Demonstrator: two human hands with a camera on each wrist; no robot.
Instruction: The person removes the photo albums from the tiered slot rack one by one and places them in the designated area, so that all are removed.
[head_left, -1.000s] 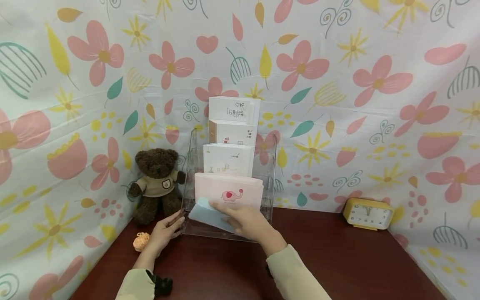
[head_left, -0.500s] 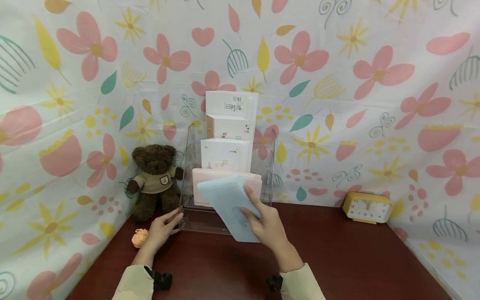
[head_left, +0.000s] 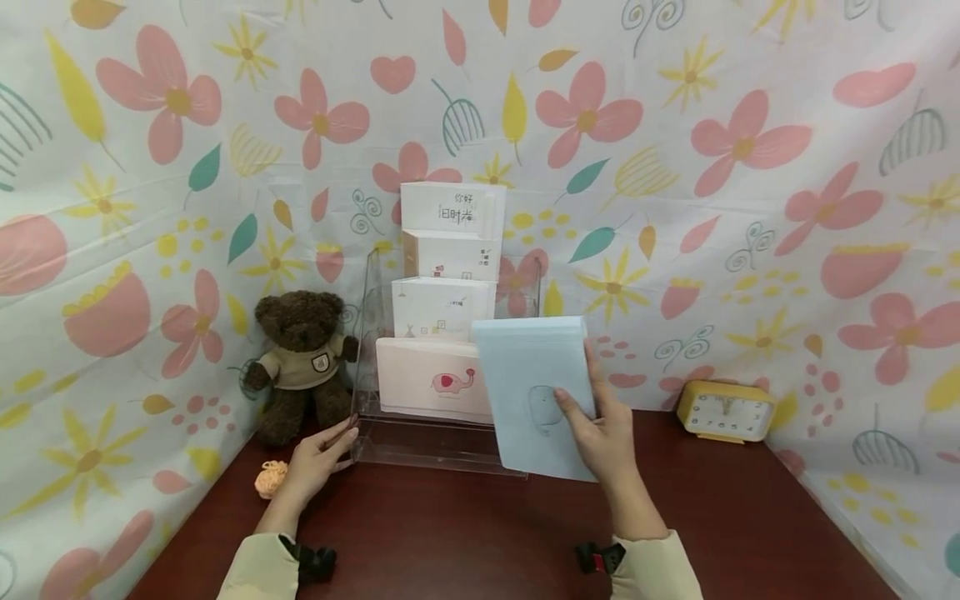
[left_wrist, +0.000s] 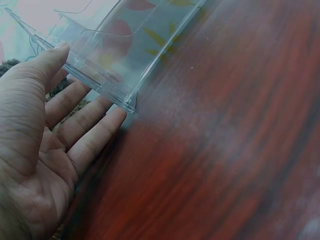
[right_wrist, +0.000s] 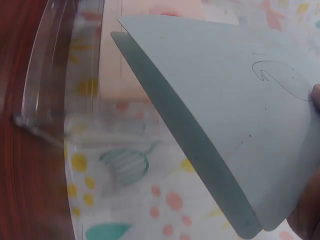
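Note:
A light blue notebook (head_left: 534, 400) with a small line drawing is held up in my right hand (head_left: 609, 432). The thumb lies across its front and the fingers go behind it. It overlaps the right side of a pink booklet (head_left: 420, 379) with a red elephant. That booklet leans in a clear tiered display stand (head_left: 442, 456). In the right wrist view the notebook's (right_wrist: 215, 100) lower edges part slightly. At the stand's lower left edge, my left hand (head_left: 318, 458) pinches the side panel. The left wrist view has its thumb and fingers on either side of that clear panel (left_wrist: 102, 86).
Several white booklets (head_left: 442, 308) stand in the upper tiers. A brown teddy bear (head_left: 303, 367) sits left of the stand, with an orange yarn ball (head_left: 270, 479) in front. A yellow alarm clock (head_left: 727, 412) is at the back right of the dark red table (head_left: 420, 542). Patterned cloth surrounds it.
My right hand has lifted the blue notebook from the stand's front tier and brought it right and upright, uncovering the pink booklet's elephant. The left hand stays at the stand's edge.

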